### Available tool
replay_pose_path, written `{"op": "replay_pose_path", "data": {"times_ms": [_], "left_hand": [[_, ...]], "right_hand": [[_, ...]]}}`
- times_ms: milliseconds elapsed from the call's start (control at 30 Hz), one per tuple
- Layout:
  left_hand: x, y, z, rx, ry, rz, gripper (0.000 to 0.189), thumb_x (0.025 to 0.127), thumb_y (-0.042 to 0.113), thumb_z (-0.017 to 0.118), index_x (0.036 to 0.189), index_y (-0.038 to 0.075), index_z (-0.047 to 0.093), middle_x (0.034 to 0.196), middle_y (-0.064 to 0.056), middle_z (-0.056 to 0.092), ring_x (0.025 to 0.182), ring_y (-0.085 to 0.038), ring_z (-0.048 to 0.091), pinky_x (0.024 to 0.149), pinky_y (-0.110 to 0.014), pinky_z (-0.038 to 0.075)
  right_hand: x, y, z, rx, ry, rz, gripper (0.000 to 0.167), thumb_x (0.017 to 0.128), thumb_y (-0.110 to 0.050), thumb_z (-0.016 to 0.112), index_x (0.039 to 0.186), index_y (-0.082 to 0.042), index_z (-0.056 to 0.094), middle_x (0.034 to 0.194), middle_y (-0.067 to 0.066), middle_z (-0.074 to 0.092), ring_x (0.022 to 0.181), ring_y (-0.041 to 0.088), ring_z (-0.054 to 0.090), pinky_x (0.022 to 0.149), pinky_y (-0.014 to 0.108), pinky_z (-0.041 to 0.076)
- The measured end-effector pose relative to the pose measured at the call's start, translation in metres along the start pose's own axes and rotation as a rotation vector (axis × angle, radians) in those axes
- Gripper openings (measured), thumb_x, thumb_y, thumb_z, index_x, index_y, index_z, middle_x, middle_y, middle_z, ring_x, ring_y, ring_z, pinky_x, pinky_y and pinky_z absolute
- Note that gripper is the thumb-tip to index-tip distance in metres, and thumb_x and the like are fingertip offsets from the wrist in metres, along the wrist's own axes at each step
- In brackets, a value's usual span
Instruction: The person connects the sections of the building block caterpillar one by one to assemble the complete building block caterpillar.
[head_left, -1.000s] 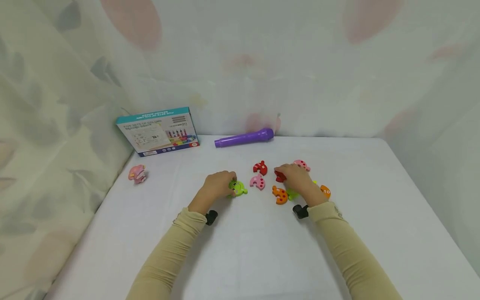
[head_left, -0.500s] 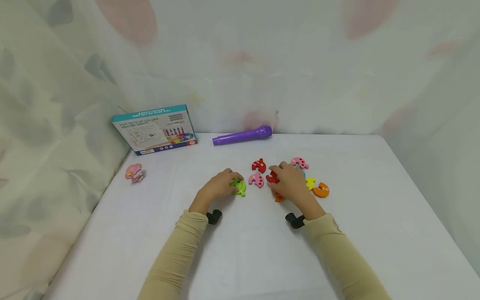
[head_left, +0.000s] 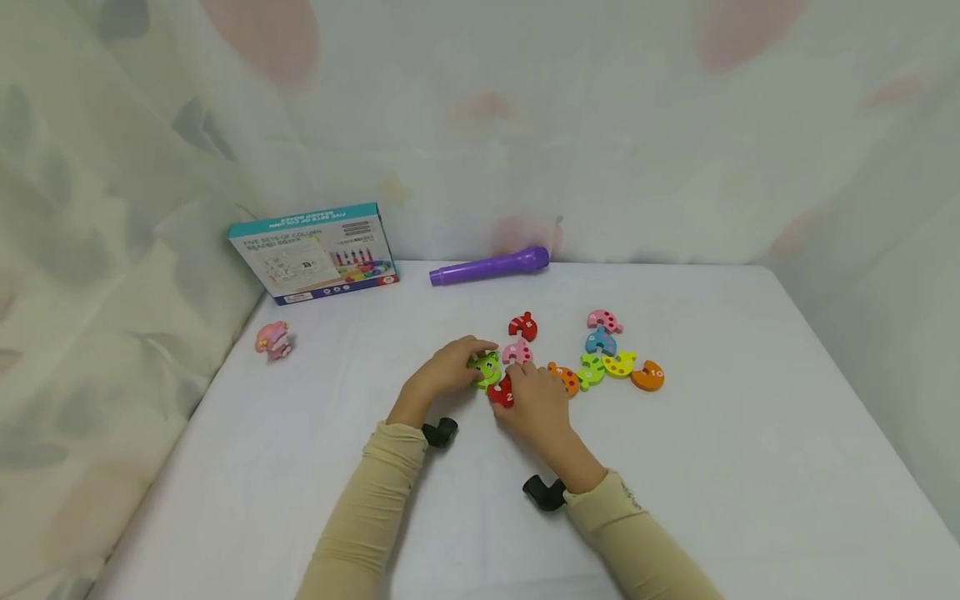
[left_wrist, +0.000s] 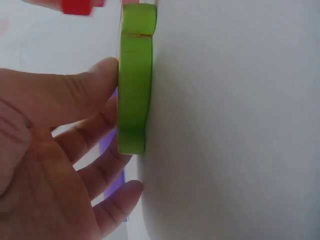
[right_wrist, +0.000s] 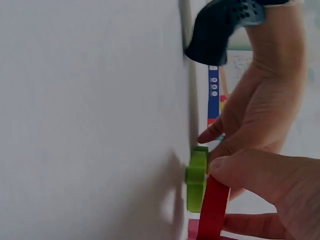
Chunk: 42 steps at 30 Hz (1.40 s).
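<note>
My left hand [head_left: 444,368] holds a green smiling-face puzzle piece [head_left: 488,370]; in the left wrist view its edge shows between thumb and fingers. A red puzzle piece with a 2 [head_left: 500,392] is pinched by my right hand [head_left: 542,408], right at the lower edge of the green face. The right wrist view has the red piece [right_wrist: 214,207] tilted, overlapping the green one [right_wrist: 197,180]. Just beyond the hands lie a pink piece [head_left: 517,351] and a red striped one [head_left: 523,326]. An orange dotted piece [head_left: 566,380] is partly hidden behind the right hand.
Right of the hands lie more puzzle pieces: green [head_left: 591,372], yellow [head_left: 619,365], blue [head_left: 601,341], pink [head_left: 603,320] and orange numbered 10 [head_left: 648,376]. At the back are a purple toy microphone [head_left: 491,267] and a cardboard box [head_left: 315,254]. A pink figurine [head_left: 273,340] stands left.
My right hand has carried the red piece leftward to the green face, uncovering the pieces on the right. My left hand has shifted slightly right, and the face piece has turned.
</note>
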<state>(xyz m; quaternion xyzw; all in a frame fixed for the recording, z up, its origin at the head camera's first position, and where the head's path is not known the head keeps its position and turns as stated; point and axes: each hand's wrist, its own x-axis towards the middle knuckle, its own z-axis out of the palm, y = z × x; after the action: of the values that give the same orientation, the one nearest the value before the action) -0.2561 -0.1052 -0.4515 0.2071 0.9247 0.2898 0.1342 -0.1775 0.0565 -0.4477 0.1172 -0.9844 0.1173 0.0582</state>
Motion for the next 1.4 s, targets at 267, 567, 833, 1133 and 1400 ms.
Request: {"op": "replay_pose_path", "data": {"times_ms": [267,567,833,1133,1400], "left_hand": [[0.006,0.000,0.002,0.024,-0.001,0.012,0.044,0.082,0.005,0.065,0.125,0.010,0.058,0.110,-0.005,0.058,0.101,-0.019,0.054,0.093,-0.036,0.043],[0.008,0.003,0.000,0.003,-0.017,0.034,0.044,0.082,0.003,0.065,0.125,0.009,0.058,0.112,-0.005,0.059,0.103,-0.019,0.054,0.094,-0.036,0.043],[0.009,0.003,0.000,-0.002,-0.026,0.027,0.045,0.082,0.004,0.065,0.126,0.010,0.058,0.112,-0.006,0.059,0.104,-0.019,0.053,0.095,-0.036,0.042],[0.007,-0.001,0.005,-0.006,-0.030,-0.005,0.044,0.084,0.006,0.063,0.127,0.012,0.057,0.116,-0.005,0.056,0.106,-0.019,0.051,0.096,-0.037,0.041],[0.004,-0.001,0.003,0.007,-0.037,-0.012,0.045,0.086,0.006,0.061,0.130,0.012,0.054,0.122,-0.006,0.054,0.111,-0.020,0.049,0.098,-0.039,0.039]], "right_hand": [[-0.001,-0.010,0.010,0.022,-0.020,0.074,0.054,0.075,-0.045,0.071,0.111,-0.007,0.059,0.101,0.010,0.060,0.086,0.028,0.055,0.077,0.043,0.046],[0.006,-0.016,0.010,0.003,-0.072,0.141,0.062,0.072,-0.049,0.072,0.115,-0.006,0.057,0.104,0.011,0.060,0.091,0.028,0.055,0.079,0.045,0.046],[0.008,-0.016,0.009,-0.007,-0.124,0.138,0.070,0.070,-0.050,0.074,0.121,-0.006,0.053,0.108,0.011,0.060,0.095,0.030,0.054,0.083,0.049,0.045],[0.002,0.024,-0.011,0.053,-0.110,0.142,0.062,0.078,-0.041,0.071,0.129,-0.013,0.053,0.111,0.010,0.061,0.093,0.027,0.058,0.074,0.041,0.052],[0.007,0.079,-0.024,0.038,-0.024,-0.012,0.050,0.078,-0.018,0.074,0.125,-0.011,0.057,0.124,0.012,0.055,0.111,0.037,0.048,0.091,0.056,0.041]]}}
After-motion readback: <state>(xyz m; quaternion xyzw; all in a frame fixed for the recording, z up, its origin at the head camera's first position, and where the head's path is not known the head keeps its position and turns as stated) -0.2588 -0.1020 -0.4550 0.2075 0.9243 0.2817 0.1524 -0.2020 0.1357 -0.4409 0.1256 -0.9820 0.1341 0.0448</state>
